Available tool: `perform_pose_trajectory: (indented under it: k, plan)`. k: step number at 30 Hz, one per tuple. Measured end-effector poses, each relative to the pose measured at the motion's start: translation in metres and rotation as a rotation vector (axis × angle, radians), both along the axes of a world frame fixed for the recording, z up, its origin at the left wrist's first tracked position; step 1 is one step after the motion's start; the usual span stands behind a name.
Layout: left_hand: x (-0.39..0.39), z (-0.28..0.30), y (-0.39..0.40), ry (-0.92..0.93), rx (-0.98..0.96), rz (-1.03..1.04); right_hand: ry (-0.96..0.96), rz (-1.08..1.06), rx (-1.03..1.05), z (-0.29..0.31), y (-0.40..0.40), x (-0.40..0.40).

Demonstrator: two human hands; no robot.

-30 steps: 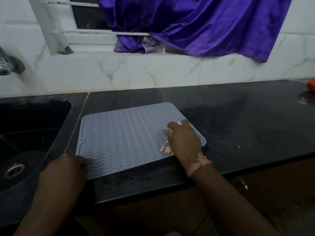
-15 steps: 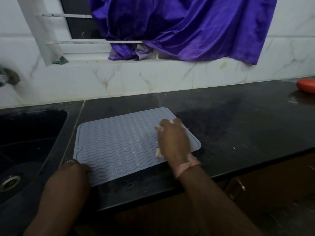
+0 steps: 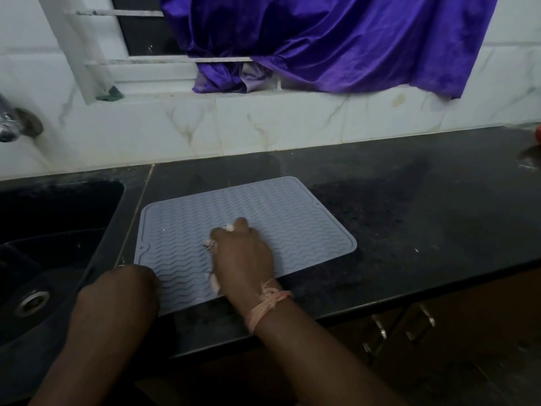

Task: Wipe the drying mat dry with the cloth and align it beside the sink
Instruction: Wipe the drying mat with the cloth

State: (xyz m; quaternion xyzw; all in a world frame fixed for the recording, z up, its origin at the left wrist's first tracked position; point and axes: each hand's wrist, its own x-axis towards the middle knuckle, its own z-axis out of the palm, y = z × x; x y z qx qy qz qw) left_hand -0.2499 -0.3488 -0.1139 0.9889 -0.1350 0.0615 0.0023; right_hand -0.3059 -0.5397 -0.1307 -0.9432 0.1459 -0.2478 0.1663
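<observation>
Mid-wipe: right hand (image 3: 243,253) presses a bunched cloth (image 3: 213,279) onto the grey drying mat (image 3: 292,224), left hand (image 3: 131,284) seemingly pinning its corner; squaring it beside the sink (image 3: 58,218) comes next.

**Rubbery mat, polished stone**

The mat (image 3: 292,224) looks like matt, soft silicone, ribbed in wavy ridges. The desk (image 3: 409,218) is dark polished stone, speckled and faintly glossy. The curtain (image 3: 336,39) is shiny satin cloth, the wall (image 3: 263,124) glazed marble-veined tile.
</observation>
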Motion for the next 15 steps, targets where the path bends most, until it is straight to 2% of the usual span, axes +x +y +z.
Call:
perform_pose_trajectory:
  k: [4,9,12,15]
  plan:
    - [-0.006,0.010,-0.005,0.011,-0.109,-0.067,0.037,-0.121,-0.019,0.004,-0.059,-0.018]
    - [-0.020,0.017,-0.011,0.027,-0.144,-0.050,0.084,-0.280,0.017,0.004,-0.127,-0.039]
    - [-0.020,0.009,-0.008,0.009,-0.177,-0.045,0.122,-0.351,0.063,0.006,-0.140,-0.045]
    - [-0.030,0.004,-0.001,-0.019,-0.351,-0.041,0.143,-0.397,0.044,0.010,-0.130,-0.042]
